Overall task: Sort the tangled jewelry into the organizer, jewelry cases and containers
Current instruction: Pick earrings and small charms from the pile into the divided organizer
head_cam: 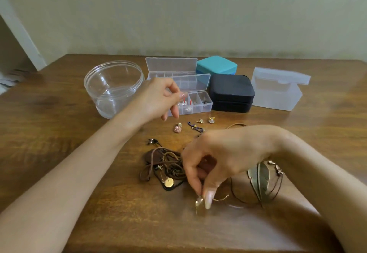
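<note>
Wooden table (59, 113): clear tub (113, 88) at 10 o'clock, frosted box (278, 94) at 2, black case (231, 92) and teal case (216, 66) near 1. The organizer (198, 103) is open at 12, with some cells filled. Left hand (158, 98) hovers over it with fingers curled; can't tell if it holds anything. Cord tangle (164, 167) sits at centre. Right hand (218, 159) pinches a small gold charm (199, 203) at 6.

Risk: the charm may be attached to a thin cord. Lifting it could drag the tangle or tighten knots. The narrow pinch could also slip.
</note>
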{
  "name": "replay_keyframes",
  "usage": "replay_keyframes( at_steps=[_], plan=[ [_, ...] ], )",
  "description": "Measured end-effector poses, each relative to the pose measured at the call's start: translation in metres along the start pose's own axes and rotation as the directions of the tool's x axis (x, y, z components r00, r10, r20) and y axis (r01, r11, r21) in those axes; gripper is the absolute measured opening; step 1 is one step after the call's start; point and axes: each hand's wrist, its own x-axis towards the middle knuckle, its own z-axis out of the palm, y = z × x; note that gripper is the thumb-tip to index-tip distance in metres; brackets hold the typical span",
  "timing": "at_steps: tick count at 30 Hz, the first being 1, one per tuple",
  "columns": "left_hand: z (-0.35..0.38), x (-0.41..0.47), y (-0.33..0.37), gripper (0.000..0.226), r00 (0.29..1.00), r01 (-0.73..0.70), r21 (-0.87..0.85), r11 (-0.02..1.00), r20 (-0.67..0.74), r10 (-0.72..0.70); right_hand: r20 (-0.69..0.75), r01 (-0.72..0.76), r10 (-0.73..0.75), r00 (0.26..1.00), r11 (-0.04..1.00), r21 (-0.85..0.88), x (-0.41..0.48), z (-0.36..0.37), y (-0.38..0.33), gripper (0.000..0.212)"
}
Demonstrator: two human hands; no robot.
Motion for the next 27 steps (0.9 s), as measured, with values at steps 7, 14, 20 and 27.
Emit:
replay_keyframes(
  at_steps=[7,14,20,27],
  plan=[
    [-0.008,0.002,-0.007,0.017,0.990,0.037,0.247,0.968,-0.141,-0.002,-0.652,0.266,0.171,0.739,0.815,0.515,-0.009,-0.026,0.033,0.013],
    [-0.006,-0.004,-0.005,0.016,0.980,0.058,0.470,0.881,0.141,-0.140,-0.766,-0.092,0.367,0.528,0.921,0.378,0.030,-0.017,0.046,0.014],
    [-0.006,-0.008,0.001,0.033,0.969,0.110,0.494,0.862,0.141,-0.205,-0.823,-0.276,0.262,0.505,0.952,0.134,0.060,-0.005,0.041,0.013],
    [-0.004,-0.013,0.008,0.034,0.943,0.105,0.427,0.898,0.244,-0.226,-0.838,-0.198,0.201,0.508,0.974,0.114,0.007,-0.027,0.031,0.025]
  ],
)
